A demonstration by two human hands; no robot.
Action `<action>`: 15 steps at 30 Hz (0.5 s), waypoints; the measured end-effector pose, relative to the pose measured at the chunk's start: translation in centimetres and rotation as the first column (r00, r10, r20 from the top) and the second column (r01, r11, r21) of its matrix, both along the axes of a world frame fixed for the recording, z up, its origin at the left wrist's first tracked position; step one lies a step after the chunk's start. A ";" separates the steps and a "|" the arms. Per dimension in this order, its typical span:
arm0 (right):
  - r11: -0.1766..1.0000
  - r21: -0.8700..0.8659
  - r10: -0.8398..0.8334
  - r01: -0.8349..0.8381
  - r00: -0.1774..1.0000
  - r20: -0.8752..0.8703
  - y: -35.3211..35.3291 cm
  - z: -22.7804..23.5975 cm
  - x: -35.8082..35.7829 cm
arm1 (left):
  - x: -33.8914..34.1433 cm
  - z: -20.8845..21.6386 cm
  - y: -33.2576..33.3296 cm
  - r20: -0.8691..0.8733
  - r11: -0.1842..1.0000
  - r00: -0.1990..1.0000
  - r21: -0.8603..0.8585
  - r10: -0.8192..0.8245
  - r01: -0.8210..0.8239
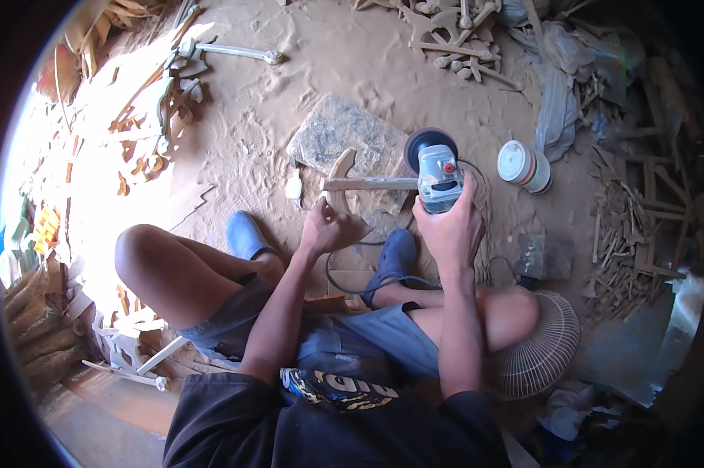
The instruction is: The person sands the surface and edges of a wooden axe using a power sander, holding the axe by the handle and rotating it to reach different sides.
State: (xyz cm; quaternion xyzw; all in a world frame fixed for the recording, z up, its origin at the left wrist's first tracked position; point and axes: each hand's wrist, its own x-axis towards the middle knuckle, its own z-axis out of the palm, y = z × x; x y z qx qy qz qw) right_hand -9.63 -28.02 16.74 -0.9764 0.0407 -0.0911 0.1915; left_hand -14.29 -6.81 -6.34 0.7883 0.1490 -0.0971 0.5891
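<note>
My right hand [452, 230] is wrapped round an angle grinder [438, 178] with a grey-blue body and a red button. Its dark round disc [426, 144] points away from me. In my left hand [329, 228] is a wooden piece with a straight bar [367, 184] and a curved arm [343, 164] crossing it near one end. The bar's right end meets or passes behind the grinder body; I cannot tell which. Beneath the wood lies a flat grey stone slab [344, 129] on the dusty ground.
A white-lidded tub [523, 165] lies tilted to the right of the grinder. A round wire fan guard [539, 347] is beside my right knee. Wood offcuts [633, 226] pile up at the right, with more wooden pieces [461, 39] at the back. The grinder's cord [344, 285] runs past my feet.
</note>
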 end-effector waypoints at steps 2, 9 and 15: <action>0.999 0.016 -0.050 0.050 0.999 -0.007 -1.2 1.3 0.1 | 0.0 -0.7 -0.8 0.015 0.980 0.995 -0.179 0.096 -0.092; 0.974 0.186 -0.150 0.133 0.985 0.081 -4.3 4.1 0.3 | 0.3 -2.5 -0.5 -0.067 0.974 0.974 -0.056 0.216 -0.220; 0.973 0.154 -0.200 0.170 0.959 0.201 -7.0 5.3 0.2 | 0.1 0.8 -1.2 -0.159 0.917 0.980 -0.360 0.123 -0.174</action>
